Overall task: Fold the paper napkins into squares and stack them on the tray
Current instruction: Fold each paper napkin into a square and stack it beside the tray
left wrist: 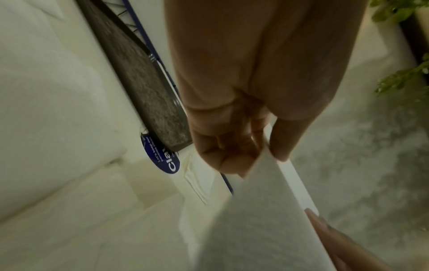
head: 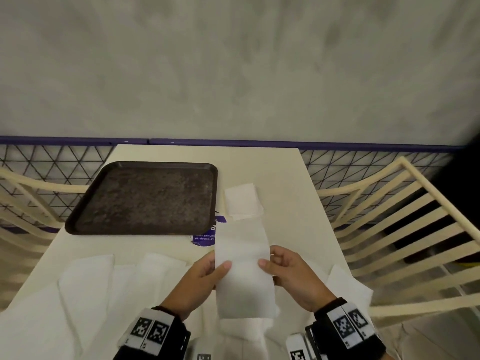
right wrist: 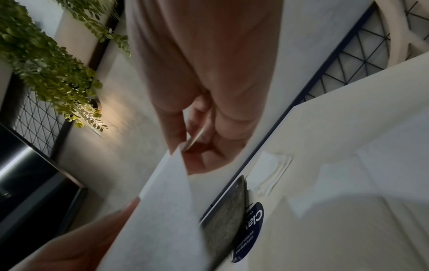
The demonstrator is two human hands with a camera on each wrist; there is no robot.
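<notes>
Both hands, left [head: 205,276] and right [head: 291,274], pinch one long napkin strip [head: 244,271] pointing away from the fingers toward one tray [head: 145,198]; one folded stack [head: 242,201] beyond fingertips.

Matt white paper napkin [head: 244,279], rough speckled dark tray [head: 145,198]

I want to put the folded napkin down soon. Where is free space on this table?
The tray is bare. A bare table strip runs behind the folded squares, along the far edge. The near side is crowded with unfolded napkins under both hands.
</notes>
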